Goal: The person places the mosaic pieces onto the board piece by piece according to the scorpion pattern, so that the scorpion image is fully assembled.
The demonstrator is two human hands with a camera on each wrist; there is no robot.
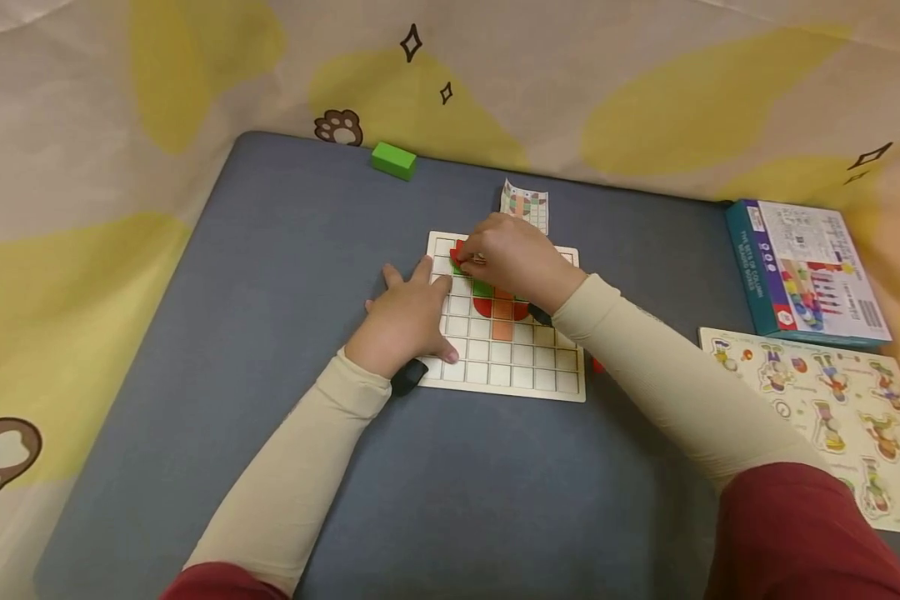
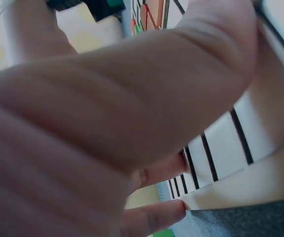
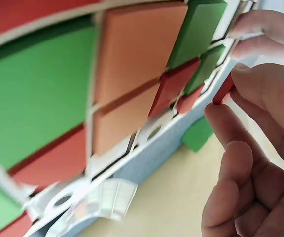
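A white gridded board (image 1: 525, 379) lies on the dark table, with green pieces (image 3: 48, 94), orange pieces (image 3: 137, 49) and red pieces (image 3: 174, 86) set in its squares. My right hand (image 1: 517, 260) is over the board's upper part and pinches a small red piece (image 3: 224, 90) between thumb and fingertips; its exact shape is mostly hidden. Spread fingers of my left hand (image 1: 405, 323) rest along the board's left edge, thumb on the lower-left squares. Just behind the board stands a curled paper card (image 1: 537, 207) printed with a coloured grid pattern.
A green block (image 1: 393, 161) sits near the table's far edge. At the right are a boxed set (image 1: 832, 271) and a picture puzzle board (image 1: 795, 400). Something red (image 1: 597, 365) shows partly under my right forearm. A patterned cloth (image 1: 450, 92) rises behind the table.
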